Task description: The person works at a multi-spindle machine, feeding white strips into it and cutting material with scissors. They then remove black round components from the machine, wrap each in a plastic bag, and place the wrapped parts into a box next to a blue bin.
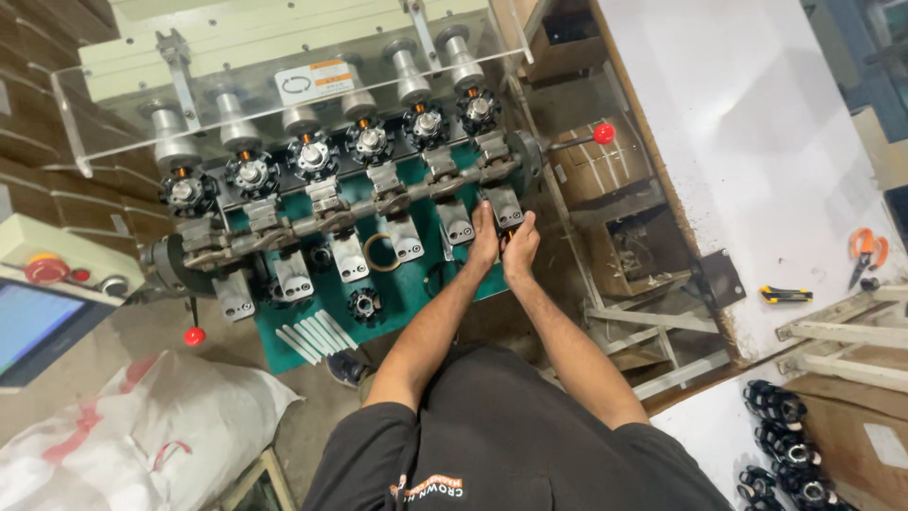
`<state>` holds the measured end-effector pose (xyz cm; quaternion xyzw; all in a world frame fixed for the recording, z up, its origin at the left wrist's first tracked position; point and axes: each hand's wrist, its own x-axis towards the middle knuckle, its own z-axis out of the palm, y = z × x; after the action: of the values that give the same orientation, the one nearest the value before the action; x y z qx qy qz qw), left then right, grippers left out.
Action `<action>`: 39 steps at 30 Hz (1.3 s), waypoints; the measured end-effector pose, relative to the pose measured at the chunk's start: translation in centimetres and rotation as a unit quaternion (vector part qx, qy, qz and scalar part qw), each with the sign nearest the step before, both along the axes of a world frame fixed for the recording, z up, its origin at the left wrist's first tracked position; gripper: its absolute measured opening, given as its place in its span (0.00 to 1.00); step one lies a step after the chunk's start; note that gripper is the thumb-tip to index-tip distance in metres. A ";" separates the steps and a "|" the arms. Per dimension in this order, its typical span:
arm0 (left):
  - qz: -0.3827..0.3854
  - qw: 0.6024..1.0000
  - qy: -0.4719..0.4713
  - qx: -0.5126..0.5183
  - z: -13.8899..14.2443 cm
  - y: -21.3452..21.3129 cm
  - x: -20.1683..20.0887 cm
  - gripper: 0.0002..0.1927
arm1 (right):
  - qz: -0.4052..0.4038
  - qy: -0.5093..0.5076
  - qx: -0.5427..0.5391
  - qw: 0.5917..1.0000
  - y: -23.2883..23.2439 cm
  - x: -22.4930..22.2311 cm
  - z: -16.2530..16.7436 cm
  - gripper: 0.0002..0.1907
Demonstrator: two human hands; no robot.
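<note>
Workshop floor of bare concrete surrounds a green-topped winding machine (284,345) with a row of six stations, each one carrying a black star-shaped metal rotor core (312,156) under a clear plastic guard (113,104). Both hands meet at the rightmost station on the near side of the row: the left hand (484,237) and the right hand (521,248) are close together, almost touching, and they close around a small grey metal clamp block (504,206). Something small with an orange tip seems to sit between the fingers, but the view is too poor to be sure. This clamp block looks stiff and heavy for its size, not fragile, probably a little oily, so a firm grip on its flat sides seems best. Further right, a red ball-ended lever (602,133) sticks out from the machine, and a white table (757,142) holds a yellow and black utility knife (785,294). At the far left stands a control panel with a blue screen (28,326).
</note>
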<state>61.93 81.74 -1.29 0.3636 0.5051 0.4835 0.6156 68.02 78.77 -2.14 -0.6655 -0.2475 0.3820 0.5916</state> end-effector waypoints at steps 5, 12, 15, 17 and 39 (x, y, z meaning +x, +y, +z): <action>-0.028 0.998 0.049 -0.031 -0.7 -0.2 -0.4 0.42 | 0.013 0.024 0.011 1.000 -0.3 0.3 -0.9 0.32; -0.168 0.898 0.391 0.114 -2.4 -7.9 -9.4 0.42 | 0.284 0.367 -0.408 0.786 -3.9 -1.3 -0.7 0.29; -0.172 0.852 0.408 0.279 -2.8 -12.7 -14.2 0.35 | 0.377 0.377 -0.469 0.704 -5.7 -3.0 -1.7 0.30; -0.165 0.847 0.408 0.298 -3.0 -14.9 -16.1 0.30 | 0.446 0.368 -0.484 0.657 -6.3 -4.7 -2.5 0.31; 0.152 0.952 -0.206 -0.166 6.2 -19.3 -33.0 0.21 | 0.696 -0.323 0.181 0.615 -4.1 -18.9 8.8 0.10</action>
<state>28.91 62.45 4.87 0.0681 0.4899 0.5448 0.6772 49.12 74.65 6.64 -0.2534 -0.8755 0.3872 0.1390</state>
